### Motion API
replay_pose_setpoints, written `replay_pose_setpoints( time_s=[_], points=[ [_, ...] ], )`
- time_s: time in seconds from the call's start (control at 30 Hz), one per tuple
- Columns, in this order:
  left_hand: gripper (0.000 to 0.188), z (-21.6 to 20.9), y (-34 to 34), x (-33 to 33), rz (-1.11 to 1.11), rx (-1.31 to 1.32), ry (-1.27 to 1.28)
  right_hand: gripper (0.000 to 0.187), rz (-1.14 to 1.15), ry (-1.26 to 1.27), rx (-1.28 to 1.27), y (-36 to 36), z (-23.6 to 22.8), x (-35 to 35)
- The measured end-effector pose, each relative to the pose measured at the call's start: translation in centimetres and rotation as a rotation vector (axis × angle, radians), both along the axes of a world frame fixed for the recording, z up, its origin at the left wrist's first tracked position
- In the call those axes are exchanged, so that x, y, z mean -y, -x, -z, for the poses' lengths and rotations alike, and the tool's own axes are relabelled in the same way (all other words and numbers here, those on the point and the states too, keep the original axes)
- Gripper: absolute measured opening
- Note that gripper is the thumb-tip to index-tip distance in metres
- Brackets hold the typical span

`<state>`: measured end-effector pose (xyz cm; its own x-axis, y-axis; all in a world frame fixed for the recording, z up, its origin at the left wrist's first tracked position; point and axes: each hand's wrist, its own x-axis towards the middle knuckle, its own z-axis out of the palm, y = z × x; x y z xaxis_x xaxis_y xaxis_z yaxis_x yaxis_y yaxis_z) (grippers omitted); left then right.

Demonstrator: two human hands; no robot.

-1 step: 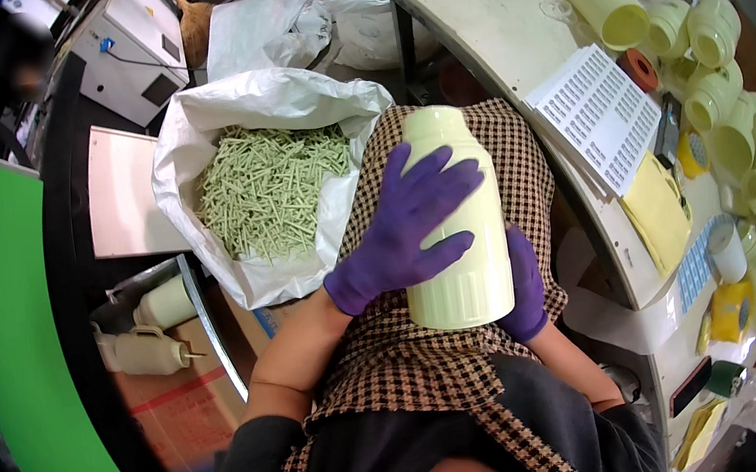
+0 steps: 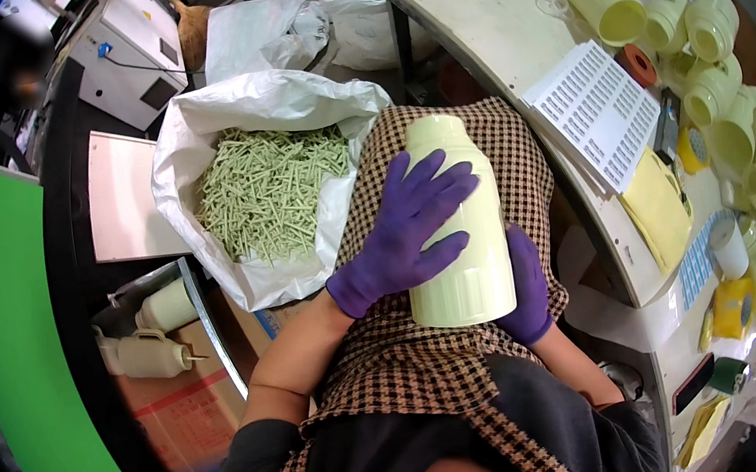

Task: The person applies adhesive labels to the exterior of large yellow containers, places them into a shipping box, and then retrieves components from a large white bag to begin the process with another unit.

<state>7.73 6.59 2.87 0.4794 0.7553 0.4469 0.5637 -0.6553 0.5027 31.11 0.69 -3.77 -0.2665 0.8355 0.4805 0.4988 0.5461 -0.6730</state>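
- Bottle (image 2: 486, 235): is standing near the centre of the frame, narrow end toward the top, in front of your checked apron (image 2: 521, 153).
- Left hand (image 2: 398, 241): you are laying it, purple-gloved, across the bottle's face; the fingers are spreading, not wrapping round.
- Right hand (image 2: 528, 283): you are keeping it at the bottle's right side; its fingers are hiding behind, so whether they are gripping cannot be told.
- Slip risk: the bottle's wall is looking smooth and your left hand is not enclosing it. Should the right hand be giving little support, the bottle could slide toward the lap; cause, a loose hold.
- Spill risk: the white sack (image 2: 257, 96), upper left of centre, is gaping beside the apron with green sticks (image 2: 275, 188) inside. A wide swing of the left elbow could be catching its rim.
- Knock risk: along the right edge, pale containers (image 2: 715, 102) are crowding the table (image 2: 471, 1); reaching carelessly there could be toppling some.
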Motion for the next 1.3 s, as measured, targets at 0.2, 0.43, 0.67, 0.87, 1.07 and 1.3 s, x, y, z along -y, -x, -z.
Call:
replay_pose_setpoints(
  time_s=[0.2,0.43,0.67,0.87,1.07,1.3],
  points=[
    [0.056,0.0,-4.5,-1.6,0.116,-0.139,-0.065,0.071,0.001,0.065,0.117,-1.4,-3.3,1.5],
    [0.036,-2.3,-2.2,2.0,0.518,0.02,-0.143,0.061,0.16,0.052,0.104,-2.3,0.6,0.2],
    [0.015,-0.7,-0.4,5.4,0.487,-0.414,-0.198,0.07,0.16,0.091,0.128,-1.5,0.2,1.0],
    [0.003,-0.4,-4.0,4.6,0.533,-0.372,-0.259,0.074,0.157,0.07,0.15,-1.4,0.7,0.9],
    [0.008,0.9,-3.8,4.5,0.573,-0.438,-0.372,0.079,0.145,0.089,0.156,-1.6,0.6,1.2],
    [0.019,0.4,1.0,5.8,0.507,-0.54,-0.328,0.08,0.157,0.09,0.176,-1.3,0.6,1.4]
  ],
)
